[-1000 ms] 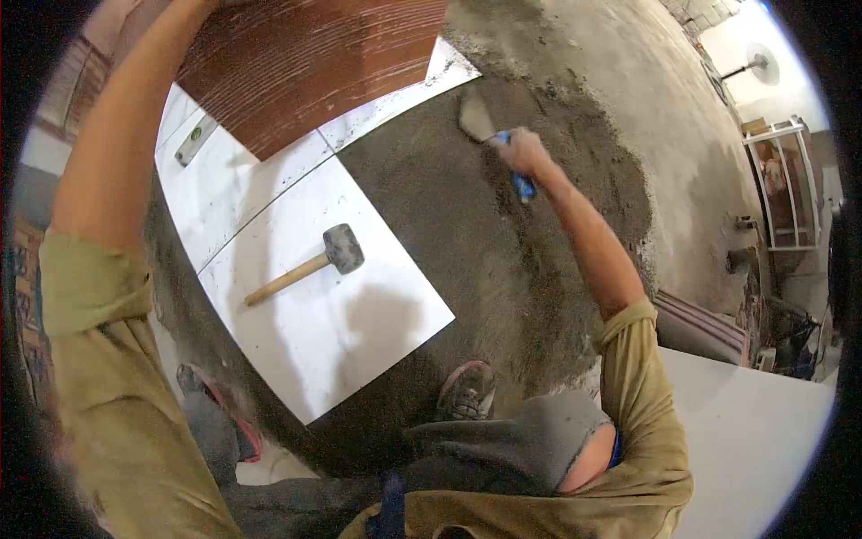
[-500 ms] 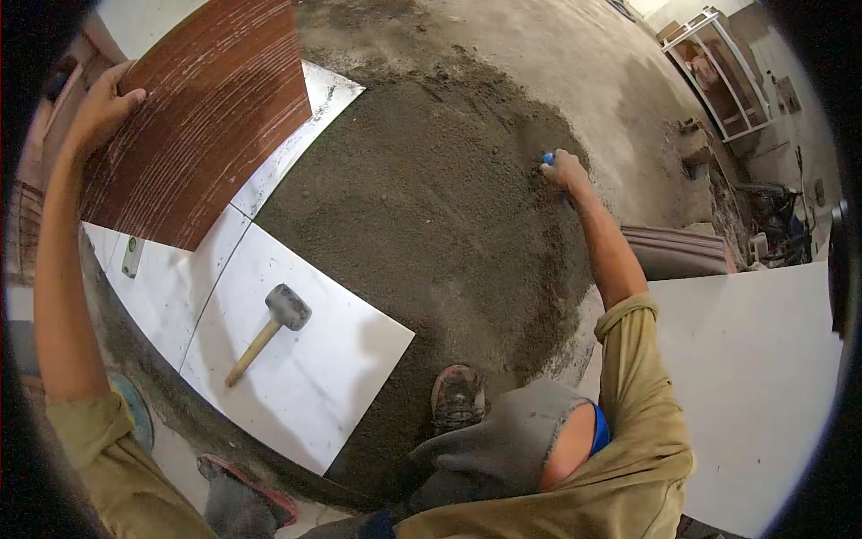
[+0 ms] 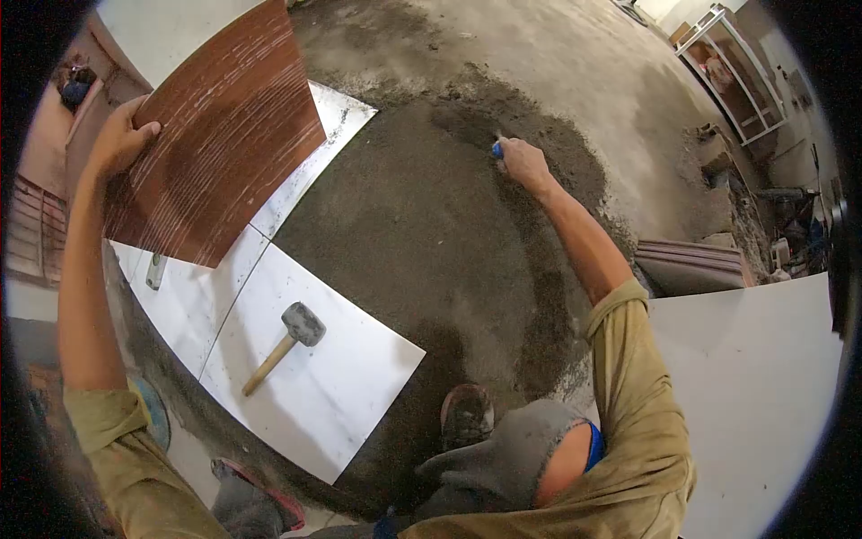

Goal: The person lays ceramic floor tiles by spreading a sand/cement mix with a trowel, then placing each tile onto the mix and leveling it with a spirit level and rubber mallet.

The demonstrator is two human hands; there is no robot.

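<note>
My left hand (image 3: 124,139) grips the edge of a large tile (image 3: 220,135), tilted up with its reddish-brown, white-streaked face toward me. My right hand (image 3: 523,163) is closed round the blue handle (image 3: 497,150) of a tool at the far side of a bed of dark, damp mortar (image 3: 404,225); the tool's working end is hidden. White floor tiles (image 3: 359,359) lie along the bed's left side. A rubber mallet (image 3: 303,325) with a wooden handle rests on the nearest one. A small spirit level (image 3: 155,271) lies below the raised tile's lower corner.
A large white panel (image 3: 745,386) stands at the right, in front of a brown stack (image 3: 696,265). My shoe (image 3: 467,415) is at the mortar's near edge. Rubble (image 3: 718,157) and a white-framed cabinet (image 3: 736,76) are farther back on the right.
My right hand has swept left and slightly away across the mortar with the blue-handled tool. The view has shifted a little; my left hand still grips the raised tile.
</note>
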